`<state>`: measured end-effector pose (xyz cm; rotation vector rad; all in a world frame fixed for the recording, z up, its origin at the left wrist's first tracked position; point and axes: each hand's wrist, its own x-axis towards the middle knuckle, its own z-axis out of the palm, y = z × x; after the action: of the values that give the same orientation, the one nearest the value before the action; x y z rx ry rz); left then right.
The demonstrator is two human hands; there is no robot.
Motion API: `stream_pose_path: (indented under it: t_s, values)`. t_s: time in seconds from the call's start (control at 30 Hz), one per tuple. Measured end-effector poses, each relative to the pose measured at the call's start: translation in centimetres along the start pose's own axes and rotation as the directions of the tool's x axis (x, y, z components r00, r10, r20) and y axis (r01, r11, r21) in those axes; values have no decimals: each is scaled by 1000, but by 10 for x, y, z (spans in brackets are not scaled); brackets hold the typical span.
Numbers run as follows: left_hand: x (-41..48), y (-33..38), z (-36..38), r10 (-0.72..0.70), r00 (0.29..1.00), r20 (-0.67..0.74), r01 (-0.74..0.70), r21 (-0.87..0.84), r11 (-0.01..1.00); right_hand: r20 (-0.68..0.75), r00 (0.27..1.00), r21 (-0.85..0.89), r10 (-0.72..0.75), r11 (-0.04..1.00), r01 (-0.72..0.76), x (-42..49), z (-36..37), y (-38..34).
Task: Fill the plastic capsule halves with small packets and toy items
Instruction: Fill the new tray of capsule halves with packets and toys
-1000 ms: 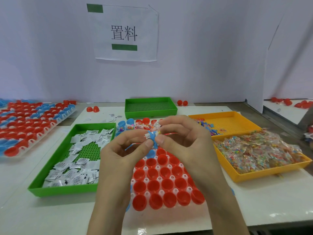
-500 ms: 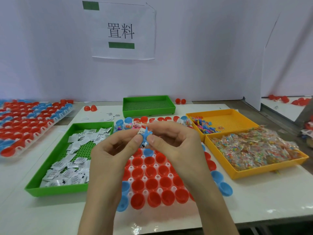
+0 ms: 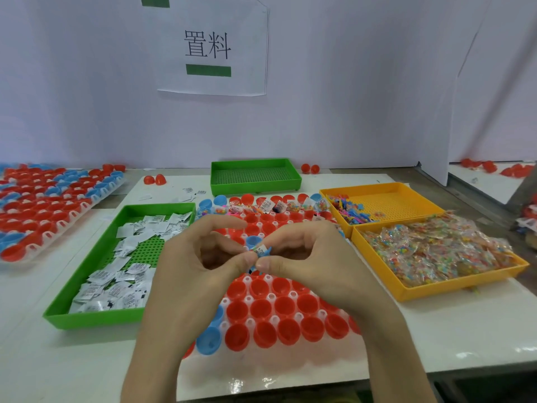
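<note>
Hovering just above the middle of the capsule rack, the left hand and the right hand are brought together at the fingertips. A small blue toy piece and a little white printed packet are pinched between the thumbs and forefingers of both hands, while the other fingers are loosely curled. How the packet sits against the toy cannot be told, since most of both is hidden by the fingertips.

The rack is filled with open red capsule halves set in rows in a clear holder. In its far row, halves loaded with packets and coloured bits are seen, and blue halves are seated at its near left corner.

Just left of the rack a green tray is placed, in which white packets are heaped. Beyond the rack's far edge a second green tray is set. Just right of the rack two yellow trays are laid one behind the other. The nearer yellow tray is piled with clear bags of coloured beads, and in the farther yellow tray small coloured toy pieces are gathered at the side nearest the rack. Well to the left of the rack, another rack of red and blue halves is laid out. On the wall behind the rack a paper sign is hung.
</note>
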<state>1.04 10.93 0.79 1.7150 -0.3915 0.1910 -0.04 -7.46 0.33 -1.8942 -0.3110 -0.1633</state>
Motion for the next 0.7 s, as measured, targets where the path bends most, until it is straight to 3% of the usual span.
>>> stream_pose_path:
  t_s: [0.13,0.23,0.33,0.47,0.7]
  values:
    - [-1,5,1,53,999,13,-52,-47,998,-49,998,-18,-43,999,42,-2,-8,-4]
    - [-1,6,-3,109,990,-84,-118,-114,986,-332,942,-29,-44,999,36,3,-27,-5]
    - [-1,4,-12,118,979,-168,-136,-101,985,-508,856,-238,-93,971,-36,16,-57,-3]
    - [0,2,-18,101,970,-220,-125,-99,987,-382,921,-531,-72,833,-155,50,-78,16]
    - [0,1,-20,108,966,-235,-134,-95,986,-201,979,-740,-10,657,-145,84,-71,64]
